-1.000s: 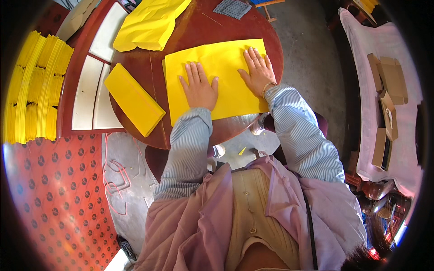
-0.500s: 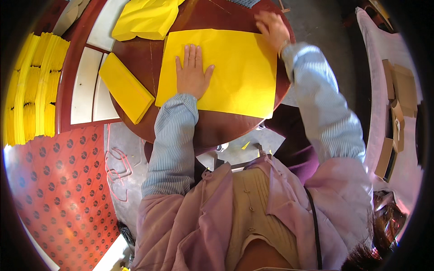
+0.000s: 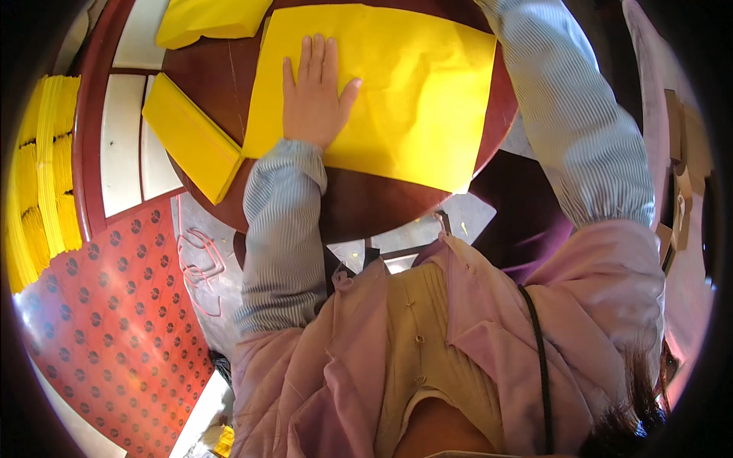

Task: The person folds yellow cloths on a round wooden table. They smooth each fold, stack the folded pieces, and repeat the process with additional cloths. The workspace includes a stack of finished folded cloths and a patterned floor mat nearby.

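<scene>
My left hand [image 3: 314, 107] lies flat on a large yellow paper-like sheet [image 3: 416, 99], fingers stretched upward and thumb out to the side, holding nothing. The sheet rests on a round dark red table [image 3: 355, 210], covering most of its middle, with shallow wrinkles toward its right part. My right arm, in a striped blue-white sleeve [image 3: 565, 99], reaches up past the sheet's right corner and out of the top of the picture, so the hand itself is hidden from view. Left of the sheet lies a folded yellow bundle [image 3: 192, 137], set at a slant.
Another yellow folded piece [image 3: 210, 19] lies at the table's far left. Thick stacks of yellow folded sheets [image 3: 47, 168] stand at the far left, beside white panels with red edging [image 3: 122, 145]. Opened cardboard boxes [image 3: 682, 198] rest on a pale cloth surface at right.
My right hand has gone from the sheet's far right corner up out of view. The view has shifted, and my left hand stays flat on the sheet.
</scene>
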